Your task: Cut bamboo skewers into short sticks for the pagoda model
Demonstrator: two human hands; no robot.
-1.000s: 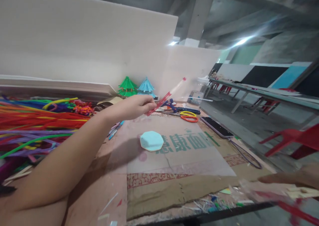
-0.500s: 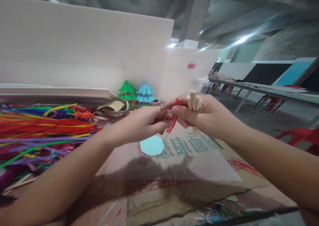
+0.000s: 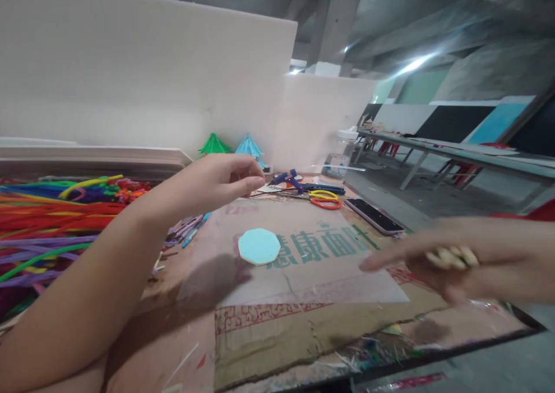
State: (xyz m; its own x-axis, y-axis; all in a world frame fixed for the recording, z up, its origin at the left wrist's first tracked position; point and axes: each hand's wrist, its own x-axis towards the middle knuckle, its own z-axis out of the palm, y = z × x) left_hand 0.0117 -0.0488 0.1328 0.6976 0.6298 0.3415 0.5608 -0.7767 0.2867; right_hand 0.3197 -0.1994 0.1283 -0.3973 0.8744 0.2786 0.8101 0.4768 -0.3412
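My right hand [image 3: 472, 260], smeared by motion, is over the table's right side. It is wrapped around a bundle of short wooden sticks [image 3: 453, 258], seen by their pale ends, with the index finger stretched out. My left hand [image 3: 236, 176] is raised above the back of the work area, its fingers curled toward the thumb. Whether anything small is between them I cannot make out. In front of it a light-blue octagonal piece [image 3: 259, 246] lies flat on a translucent sheet [image 3: 329, 286] over printed cardboard.
Colourful pipe cleaners [image 3: 52, 219] fill the left side. At the back are a green paper roof [image 3: 215, 144], a blue one [image 3: 249, 145], a blue glue gun [image 3: 288, 179], scissors [image 3: 325, 200] and a plastic jar [image 3: 342, 147]. A phone [image 3: 375, 216] lies right.
My hands have come apart. The right swung right and down with the sticks; the left moved slightly left and up. The red strip between them is gone from my fingers.
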